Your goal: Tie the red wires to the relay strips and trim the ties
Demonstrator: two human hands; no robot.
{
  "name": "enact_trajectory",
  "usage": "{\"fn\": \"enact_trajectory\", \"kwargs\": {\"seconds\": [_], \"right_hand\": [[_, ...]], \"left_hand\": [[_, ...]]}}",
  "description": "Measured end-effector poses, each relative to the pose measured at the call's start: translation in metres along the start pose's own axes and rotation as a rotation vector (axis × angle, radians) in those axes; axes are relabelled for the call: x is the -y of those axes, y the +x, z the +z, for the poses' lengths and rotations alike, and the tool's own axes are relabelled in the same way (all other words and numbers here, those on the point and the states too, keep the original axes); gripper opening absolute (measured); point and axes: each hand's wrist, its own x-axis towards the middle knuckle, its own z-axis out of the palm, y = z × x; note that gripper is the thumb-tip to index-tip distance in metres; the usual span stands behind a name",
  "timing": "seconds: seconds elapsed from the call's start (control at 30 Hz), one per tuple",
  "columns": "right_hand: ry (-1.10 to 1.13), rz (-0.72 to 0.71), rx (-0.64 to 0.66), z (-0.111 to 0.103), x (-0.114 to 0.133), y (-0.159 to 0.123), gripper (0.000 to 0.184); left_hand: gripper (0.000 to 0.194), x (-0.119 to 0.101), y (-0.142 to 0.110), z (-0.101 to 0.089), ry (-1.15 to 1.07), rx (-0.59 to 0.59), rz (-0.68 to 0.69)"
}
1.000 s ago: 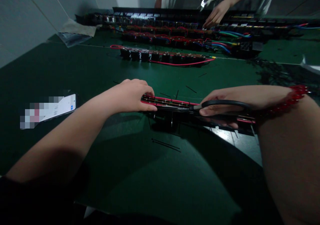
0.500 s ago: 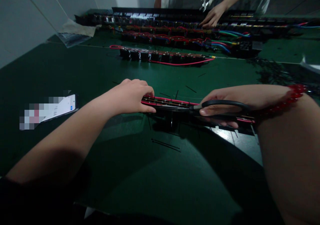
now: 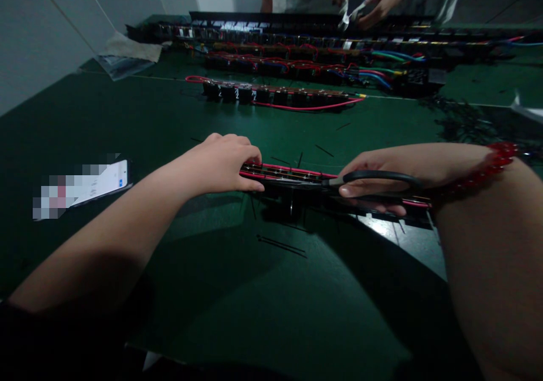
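Note:
A long black strip with red wires (image 3: pixel 292 172) lies crosswise on the green table in front of me. My left hand (image 3: pixel 229 163) grips its left end, fingers over the far side and thumb along the near side. Black-handled scissors (image 3: pixel 377 174) are in my right hand (image 3: pixel 367 180), their blades lying along the near edge of the strip and pointing left. Part of the strip is hidden under my right hand and forearm. Loose black cut-off pieces (image 3: pixel 282 246) lie just in front of the strip.
A lit phone (image 3: pixel 104 182) rests at the left. Farther back is another wired strip (image 3: pixel 280 92), then several longer assemblies (image 3: pixel 275 61) with coloured wires. A heap of black scraps (image 3: pixel 470 124) lies at the right. Across the table, a co-worker's hands (image 3: pixel 377 5) hold a white-handled tool (image 3: pixel 345 16).
My hands, the scissors and the strip have stayed almost still. The co-worker's hand on the right has lifted off the far assembly and moved up to the white-handled tool.

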Motion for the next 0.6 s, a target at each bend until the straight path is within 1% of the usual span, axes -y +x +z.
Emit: {"fn": "enact_trajectory", "kwargs": {"seconds": [0.43, 0.6], "right_hand": [[0.020, 0.014, -0.080, 0.0038, 0.0015, -0.0024, 0.044], [0.026, 0.000, -0.060, 0.0032, 0.0010, -0.0017, 0.043]], "left_hand": [[0.052, -0.0042, -0.0004, 0.0000, 0.043, -0.006, -0.021], [0.052, -0.0057, -0.0008, 0.0005, 0.054, -0.009, -0.029]]}}
